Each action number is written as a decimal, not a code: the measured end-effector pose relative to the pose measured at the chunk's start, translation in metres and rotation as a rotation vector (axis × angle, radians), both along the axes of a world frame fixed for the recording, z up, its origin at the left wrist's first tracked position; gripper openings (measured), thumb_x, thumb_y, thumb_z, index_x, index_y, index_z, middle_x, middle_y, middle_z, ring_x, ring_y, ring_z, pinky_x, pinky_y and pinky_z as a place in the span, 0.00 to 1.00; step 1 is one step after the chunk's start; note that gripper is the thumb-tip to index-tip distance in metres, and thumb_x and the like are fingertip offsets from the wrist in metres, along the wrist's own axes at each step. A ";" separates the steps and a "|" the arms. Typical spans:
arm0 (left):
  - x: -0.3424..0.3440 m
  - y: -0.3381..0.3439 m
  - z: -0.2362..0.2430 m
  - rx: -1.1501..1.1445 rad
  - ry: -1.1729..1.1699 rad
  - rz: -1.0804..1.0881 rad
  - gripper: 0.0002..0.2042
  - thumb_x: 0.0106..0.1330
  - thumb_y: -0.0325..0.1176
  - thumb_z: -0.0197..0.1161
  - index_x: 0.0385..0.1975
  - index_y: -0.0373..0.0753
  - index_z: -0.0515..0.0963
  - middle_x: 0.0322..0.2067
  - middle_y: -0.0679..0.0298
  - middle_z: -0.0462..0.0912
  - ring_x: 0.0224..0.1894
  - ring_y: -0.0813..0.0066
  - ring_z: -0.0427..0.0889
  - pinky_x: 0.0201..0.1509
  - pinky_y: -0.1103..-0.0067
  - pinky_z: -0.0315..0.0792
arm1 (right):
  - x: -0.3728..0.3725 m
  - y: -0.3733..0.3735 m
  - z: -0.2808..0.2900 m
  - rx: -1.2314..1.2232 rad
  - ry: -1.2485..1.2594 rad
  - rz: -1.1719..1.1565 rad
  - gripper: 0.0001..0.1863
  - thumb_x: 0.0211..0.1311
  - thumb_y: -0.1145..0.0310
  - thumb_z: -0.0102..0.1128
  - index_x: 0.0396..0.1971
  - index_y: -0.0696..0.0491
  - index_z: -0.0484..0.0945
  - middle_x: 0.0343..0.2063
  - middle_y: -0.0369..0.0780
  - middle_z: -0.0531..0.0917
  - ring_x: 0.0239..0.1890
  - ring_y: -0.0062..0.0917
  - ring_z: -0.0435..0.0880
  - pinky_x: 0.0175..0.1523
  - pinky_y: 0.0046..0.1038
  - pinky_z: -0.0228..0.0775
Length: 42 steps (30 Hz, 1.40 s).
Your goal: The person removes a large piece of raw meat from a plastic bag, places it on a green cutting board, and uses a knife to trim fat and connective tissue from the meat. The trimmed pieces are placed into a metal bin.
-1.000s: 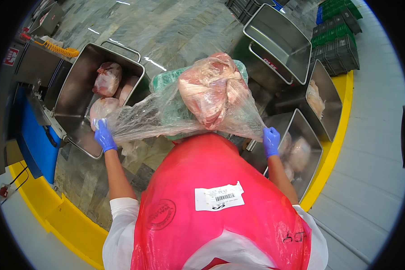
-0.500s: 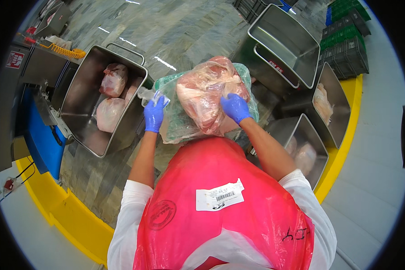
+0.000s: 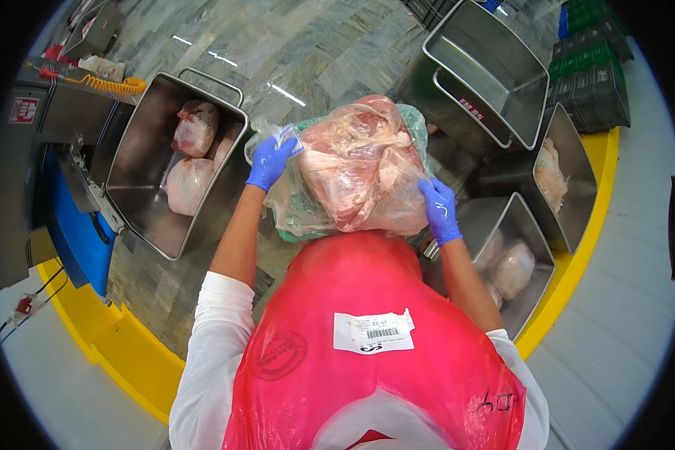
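Large pieces of raw meat (image 3: 345,172) lie in front of me on a green crate (image 3: 301,234), with clear plastic film (image 3: 401,199) around and over them. My left hand (image 3: 271,163), in a blue glove, is closed on a bunched part of the film at the meat's left side; a small white label shows by its fingers. At the right side, my right hand (image 3: 440,210), also gloved in blue, grips the film's edge and pulls it taut away from the meat. The fingertips are partly hidden by the film.
A steel tub (image 3: 139,195) with pieces of meat stands to the left, beside a machine with a blue panel (image 3: 75,225). On the right are another steel tub (image 3: 495,67) and two tubs holding meat (image 3: 514,270). Stacked crates (image 3: 589,97) rise at the far right.
My right hand has moved right and down from the top of the meat, drawing the film outward. My left hand has shifted slightly up and right with the bunched film.
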State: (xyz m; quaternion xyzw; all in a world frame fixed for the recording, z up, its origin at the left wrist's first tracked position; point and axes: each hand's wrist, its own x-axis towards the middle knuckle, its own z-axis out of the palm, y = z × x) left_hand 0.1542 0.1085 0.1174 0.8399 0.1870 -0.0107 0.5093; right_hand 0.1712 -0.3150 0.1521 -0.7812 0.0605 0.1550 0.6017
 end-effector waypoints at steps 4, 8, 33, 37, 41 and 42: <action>-0.003 -0.002 -0.026 -0.197 0.175 -0.001 0.23 0.70 0.53 0.66 0.43 0.34 0.84 0.29 0.68 0.83 0.32 0.80 0.81 0.31 0.78 0.72 | 0.018 -0.005 0.002 -0.180 0.051 0.037 0.14 0.66 0.64 0.66 0.25 0.56 0.77 0.24 0.27 0.73 0.30 0.13 0.68 0.36 0.23 0.65; 0.012 0.008 -0.011 0.298 0.156 -0.190 0.26 0.69 0.55 0.62 0.44 0.32 0.85 0.42 0.46 0.87 0.43 0.53 0.86 0.49 0.63 0.78 | 0.017 0.004 0.009 -0.208 -0.064 -0.100 0.17 0.62 0.62 0.70 0.26 0.58 0.74 0.22 0.30 0.72 0.28 0.16 0.66 0.34 0.27 0.66; -0.029 0.014 -0.008 0.168 -0.130 0.490 0.16 0.69 0.41 0.65 0.47 0.34 0.85 0.38 0.44 0.87 0.40 0.51 0.88 0.45 0.64 0.77 | 0.132 0.123 -0.015 -0.877 -0.510 0.426 0.13 0.66 0.59 0.57 0.31 0.54 0.80 0.27 0.54 0.82 0.34 0.52 0.83 0.44 0.48 0.76; -0.047 0.013 0.001 0.141 -0.259 0.583 0.17 0.70 0.41 0.64 0.48 0.34 0.84 0.38 0.44 0.87 0.40 0.50 0.88 0.44 0.64 0.77 | 0.219 0.125 -0.011 -0.498 -0.738 0.457 0.14 0.69 0.62 0.52 0.27 0.53 0.78 0.22 0.46 0.80 0.22 0.41 0.78 0.32 0.40 0.73; -0.088 0.034 -0.020 0.169 -0.178 0.605 0.17 0.71 0.39 0.63 0.50 0.34 0.83 0.39 0.43 0.87 0.39 0.53 0.88 0.44 0.65 0.77 | 0.247 0.151 0.061 0.167 0.089 0.015 0.13 0.72 0.62 0.55 0.26 0.51 0.75 0.22 0.34 0.77 0.19 0.22 0.74 0.26 0.29 0.68; -0.094 0.035 -0.020 0.075 -0.223 0.618 0.17 0.71 0.38 0.63 0.52 0.33 0.83 0.41 0.45 0.88 0.40 0.57 0.88 0.45 0.67 0.78 | 0.244 0.154 0.068 0.208 0.151 -0.069 0.13 0.72 0.63 0.56 0.26 0.50 0.75 0.22 0.32 0.76 0.20 0.19 0.74 0.26 0.27 0.68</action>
